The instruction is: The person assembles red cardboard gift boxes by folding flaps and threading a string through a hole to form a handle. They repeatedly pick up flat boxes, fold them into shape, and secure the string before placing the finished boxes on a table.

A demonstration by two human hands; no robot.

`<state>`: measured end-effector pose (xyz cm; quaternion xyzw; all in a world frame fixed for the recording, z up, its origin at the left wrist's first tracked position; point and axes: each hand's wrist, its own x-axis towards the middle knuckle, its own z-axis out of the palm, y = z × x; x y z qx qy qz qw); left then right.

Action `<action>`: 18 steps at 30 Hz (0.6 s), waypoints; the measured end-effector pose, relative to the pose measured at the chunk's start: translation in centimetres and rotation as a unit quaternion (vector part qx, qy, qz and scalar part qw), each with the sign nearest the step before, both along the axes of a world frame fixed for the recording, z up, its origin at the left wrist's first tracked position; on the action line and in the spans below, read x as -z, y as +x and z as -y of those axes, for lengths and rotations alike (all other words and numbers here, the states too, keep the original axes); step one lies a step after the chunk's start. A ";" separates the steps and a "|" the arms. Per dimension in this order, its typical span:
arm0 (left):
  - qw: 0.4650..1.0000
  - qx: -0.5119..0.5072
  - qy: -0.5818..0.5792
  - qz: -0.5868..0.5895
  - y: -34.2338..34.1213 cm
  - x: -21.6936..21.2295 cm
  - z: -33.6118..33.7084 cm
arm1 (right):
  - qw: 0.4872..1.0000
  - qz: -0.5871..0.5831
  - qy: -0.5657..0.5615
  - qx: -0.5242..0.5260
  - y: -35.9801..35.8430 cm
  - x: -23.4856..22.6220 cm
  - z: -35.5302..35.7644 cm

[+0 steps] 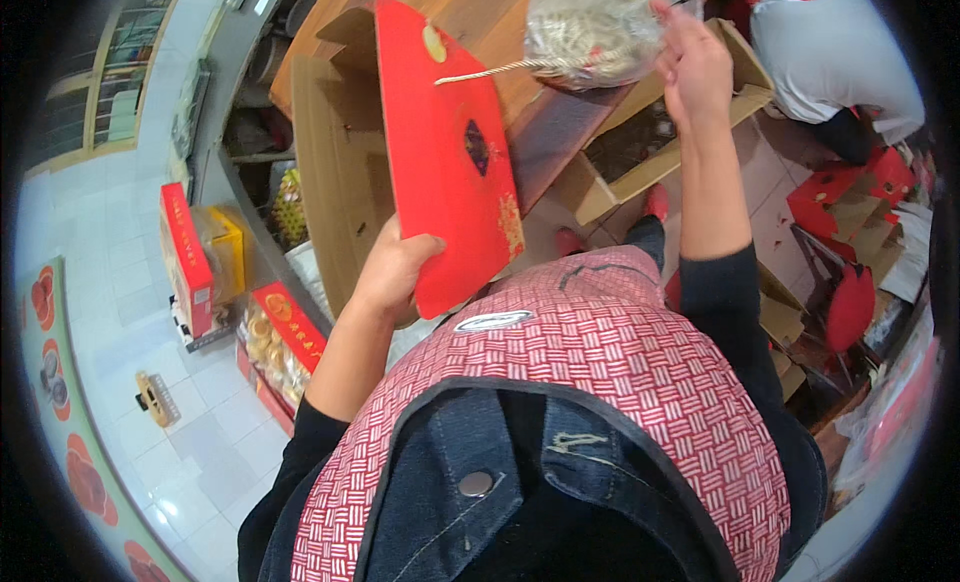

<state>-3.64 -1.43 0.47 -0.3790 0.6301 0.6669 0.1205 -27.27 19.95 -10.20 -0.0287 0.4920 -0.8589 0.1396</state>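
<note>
- The left hand (392, 270), left of the frame's centre, grips the lower edge of a red bag (450, 152), thumb over the front face and the other fingers hidden behind it.
- The red bag is a flat, folded paper piece, bright red, standing on edge and running from the upper middle of the frame down to the hand. Its face carries a dark diamond-shaped mark near the middle, a gold pattern near the lower right corner and a pale round spot near the top.
- A twisted pale cord (500, 70) runs from the bag's upper part toward the right, to a clear pouch (590, 27).
- The right hand (692, 67), in the upper right of the frame, is raised with fingers closed on the edge of the clear pouch, which is crumpled and filled with a tangle of pale golden cords.
- Behind the red bag, an open brown carton (335, 172) stands with its flaps up, left of a wooden table (480, 12) at the top of the frame.
- A second open carton (640, 162) sits below the right hand.
- In the left of the frame, red boxes (185, 252) stand on a white tiled floor (110, 232).
- At the upper right edge a person in a white top (840, 57) crouches near more red boxes.
- A red-and-white woven apron (600, 352) fills the lower middle.
</note>
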 end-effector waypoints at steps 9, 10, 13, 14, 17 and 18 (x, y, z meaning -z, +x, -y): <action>0.998 -0.007 0.056 0.005 0.4 0.4 0.8 | 0.911 -0.177 0.240 -0.286 15.2 2.4 8.5; 0.998 -0.006 0.056 0.004 0.5 0.4 0.8 | 0.906 -0.183 0.244 -0.293 15.5 2.3 8.7; 0.999 -0.003 0.052 0.009 0.3 0.4 0.6 | 0.918 -0.210 0.235 -0.238 16.1 2.2 9.2; 0.999 -0.001 0.049 0.010 0.3 0.4 0.6 | 0.920 -0.212 0.232 -0.234 16.3 2.3 9.4; 0.999 -0.005 0.045 0.010 0.2 0.4 0.5 | 0.923 -0.217 0.227 -0.223 16.5 2.4 9.7; 0.999 -0.011 0.048 0.009 0.0 0.2 0.3 | 0.923 -0.219 0.228 -0.219 16.5 2.4 9.7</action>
